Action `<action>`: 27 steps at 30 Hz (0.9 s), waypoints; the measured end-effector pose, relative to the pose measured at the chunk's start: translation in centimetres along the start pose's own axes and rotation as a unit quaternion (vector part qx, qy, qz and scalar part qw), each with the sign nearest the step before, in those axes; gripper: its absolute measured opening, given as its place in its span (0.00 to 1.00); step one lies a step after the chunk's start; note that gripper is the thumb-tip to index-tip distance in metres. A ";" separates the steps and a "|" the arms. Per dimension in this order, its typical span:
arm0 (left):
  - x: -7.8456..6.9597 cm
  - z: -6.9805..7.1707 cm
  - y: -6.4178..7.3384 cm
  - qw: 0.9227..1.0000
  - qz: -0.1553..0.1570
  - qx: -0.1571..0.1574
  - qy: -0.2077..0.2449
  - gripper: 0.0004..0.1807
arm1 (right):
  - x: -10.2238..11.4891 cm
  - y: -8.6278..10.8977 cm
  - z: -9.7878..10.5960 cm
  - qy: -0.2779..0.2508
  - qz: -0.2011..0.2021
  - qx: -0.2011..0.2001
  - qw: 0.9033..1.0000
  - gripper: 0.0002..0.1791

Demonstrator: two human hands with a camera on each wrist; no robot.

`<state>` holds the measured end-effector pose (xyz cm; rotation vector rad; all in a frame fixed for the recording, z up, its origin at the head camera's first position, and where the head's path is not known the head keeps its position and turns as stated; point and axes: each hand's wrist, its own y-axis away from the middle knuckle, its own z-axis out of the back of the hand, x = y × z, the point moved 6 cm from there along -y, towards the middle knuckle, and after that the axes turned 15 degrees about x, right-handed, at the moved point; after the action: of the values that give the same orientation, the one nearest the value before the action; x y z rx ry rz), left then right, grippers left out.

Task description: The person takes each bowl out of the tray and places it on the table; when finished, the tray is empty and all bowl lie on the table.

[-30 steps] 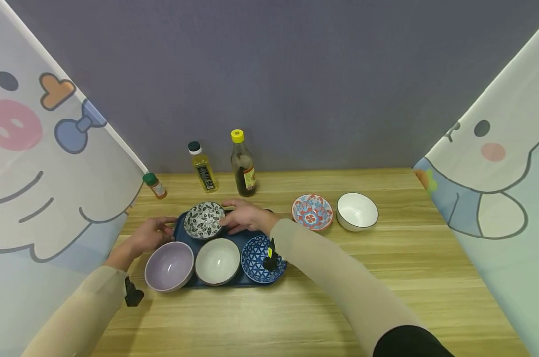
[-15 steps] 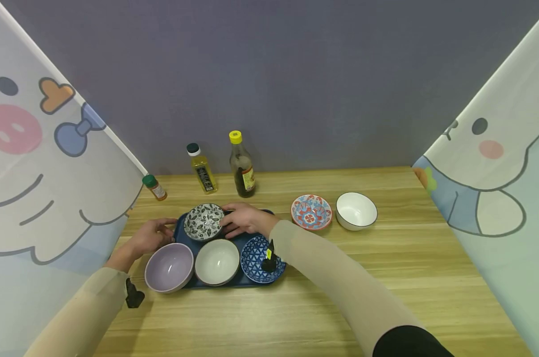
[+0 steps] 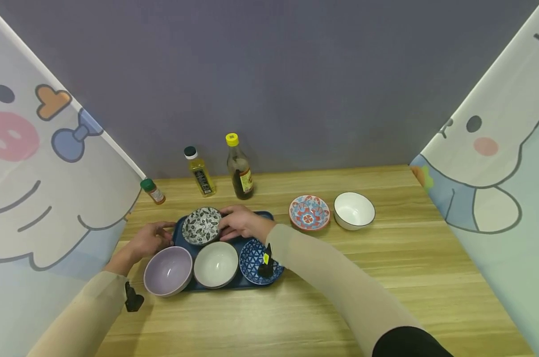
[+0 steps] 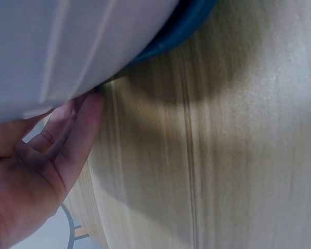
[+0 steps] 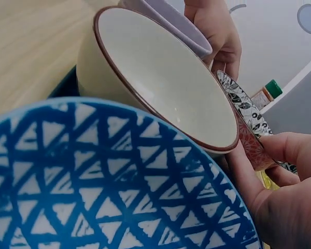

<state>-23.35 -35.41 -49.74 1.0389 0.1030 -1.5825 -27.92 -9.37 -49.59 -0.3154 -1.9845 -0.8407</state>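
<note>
A black-and-white floral bowl [image 3: 201,226] sits at the back left of a dark blue tray [image 3: 178,239]. My right hand [image 3: 240,223] grips its right side. In the right wrist view, the right hand's thumb and fingers lie along a red-patterned surface below the floral rim. My left hand [image 3: 151,240] is at the tray's left edge, behind a purple bowl [image 3: 168,270]; in the left wrist view its fingers reach forward, fairly straight, and their tips are partly hidden. Along the tray's front also stand a cream bowl [image 3: 216,264] and a blue triangle-patterned bowl [image 3: 251,258], partly covered by the right wrist's gear.
Right of the tray are a red-and-blue patterned bowl [image 3: 309,212] and a white dark-rimmed bowl [image 3: 354,210]. Behind it stand an oil bottle [image 3: 201,173], a yellow-capped dark sauce bottle [image 3: 241,173] and a green-capped spice jar [image 3: 153,191]. A grey wall [image 3: 296,99] closes the back.
The head view has shifted slightly, so the scene sits a little lower on the left. Both hands and the floral bowl keep nearly the same places relative to the tray.
</note>
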 end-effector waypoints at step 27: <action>-0.2 -0.1 0.4 1.000 -0.003 0.004 0.007 0.32 | 3.2 5.6 2.2 0.023 0.041 -0.012 0.999 0.38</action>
<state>-23.01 -35.36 -49.52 1.0573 0.1094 -1.5835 -28.13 -4.20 -45.25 -0.3860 -1.9072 -0.8133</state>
